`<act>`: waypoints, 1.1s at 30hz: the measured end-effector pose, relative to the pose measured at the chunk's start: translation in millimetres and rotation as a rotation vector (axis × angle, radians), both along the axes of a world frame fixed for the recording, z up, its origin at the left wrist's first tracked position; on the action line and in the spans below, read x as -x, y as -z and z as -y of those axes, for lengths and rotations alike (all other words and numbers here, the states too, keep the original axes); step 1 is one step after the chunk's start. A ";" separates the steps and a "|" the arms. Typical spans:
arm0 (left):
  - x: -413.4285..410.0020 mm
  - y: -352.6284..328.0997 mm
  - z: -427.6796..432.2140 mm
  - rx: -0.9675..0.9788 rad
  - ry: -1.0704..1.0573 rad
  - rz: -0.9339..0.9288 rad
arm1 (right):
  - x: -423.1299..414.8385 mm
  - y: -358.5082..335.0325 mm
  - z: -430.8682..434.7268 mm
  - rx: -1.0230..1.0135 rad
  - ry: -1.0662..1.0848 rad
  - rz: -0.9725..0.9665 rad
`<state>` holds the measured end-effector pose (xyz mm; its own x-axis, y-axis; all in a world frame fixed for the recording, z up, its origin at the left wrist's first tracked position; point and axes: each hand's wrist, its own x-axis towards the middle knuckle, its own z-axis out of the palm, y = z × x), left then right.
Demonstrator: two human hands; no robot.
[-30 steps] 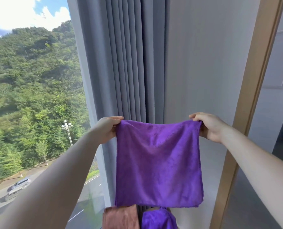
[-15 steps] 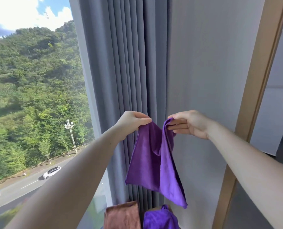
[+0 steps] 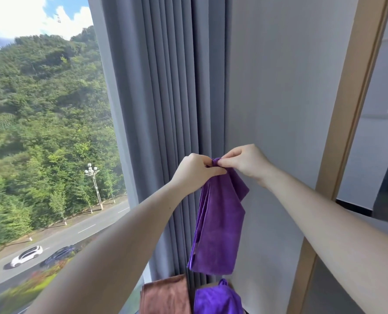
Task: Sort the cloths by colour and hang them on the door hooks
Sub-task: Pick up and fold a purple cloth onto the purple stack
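- The window (image 3: pixel 41 132) stood at the far left, with the grey curtain (image 3: pixel 165 87) just beside it.
- The left grip (image 3: pixel 195 171) was closed on the gathered top of the purple cloth (image 3: pixel 220 223), pinching it from the left side.
- The cloth was held in the air before the curtain's right edge. It was bunched at the top, and its long axis ran straight down from the pinch point, with the lower hem hanging free.
- A brown cloth (image 3: pixel 165 295) lay below at the bottom edge of the view, and a second purple cloth (image 3: pixel 217 300) lay to its right. Their support was out of view.
- The right grip (image 3: pixel 245 164) was closed on the same bunched top from the right, touching the left grip.
- The plain wall (image 3: pixel 279 87) and the door frame (image 3: pixel 351 109) lay further right. No hook was visible.
- Judgement: the right grip was nearer the frame, so it was better placed to carry the top across, with the cloth trailing below.
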<state>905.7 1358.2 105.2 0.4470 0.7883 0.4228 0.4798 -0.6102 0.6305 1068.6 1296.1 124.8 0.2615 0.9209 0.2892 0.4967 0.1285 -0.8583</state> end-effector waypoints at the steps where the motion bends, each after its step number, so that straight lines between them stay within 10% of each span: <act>1: -0.2 -0.6 -0.5 0.002 0.006 0.012 | -2.6 0.8 -0.4 0.006 -0.023 -0.003; 13: 16.8 -21.3 -7.3 0.087 0.106 0.159 | -39.0 35.8 5.6 0.555 -0.232 0.237; 24: 51.4 -17.4 -34.0 0.154 -0.010 -0.053 | -59.6 9.3 7.4 0.351 -0.153 0.187; 33: 49.2 -11.2 -31.0 0.328 0.112 0.218 | -75.1 -15.0 7.1 0.250 -0.083 0.232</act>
